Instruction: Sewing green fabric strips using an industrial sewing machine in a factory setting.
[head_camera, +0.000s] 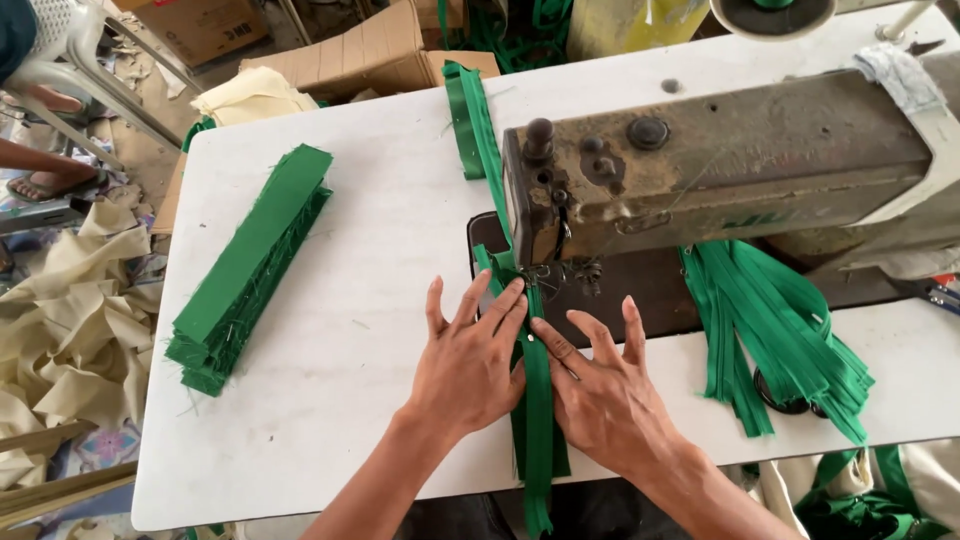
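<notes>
Hands first, nearest you: your left hand (468, 360) and right hand (605, 390) lie flat, fingers spread, neither grip closed on anything, pressing on a long green fabric strip with a zipper (536, 400). The strip runs between your two hands, hangs over the near edge of the white worktop (370, 330), and leads away from you under the presser foot (545, 272) of an old, worn industrial sewing machine (720, 160). Your left fingertips rest just short of the foot. Right of your right hand, a loose bundle of green zipper tapes (780, 330) fans out beneath the machine's arm. To the left, well apart from your hands, sits a neat stack of green fabric strips (250, 265). Behind the machine head, more green strip (472, 120) trails off the far edge. Beyond the worktop stand cardboard boxes (360, 55); cream fabric scraps (70, 320) cover the floor on the left.
</notes>
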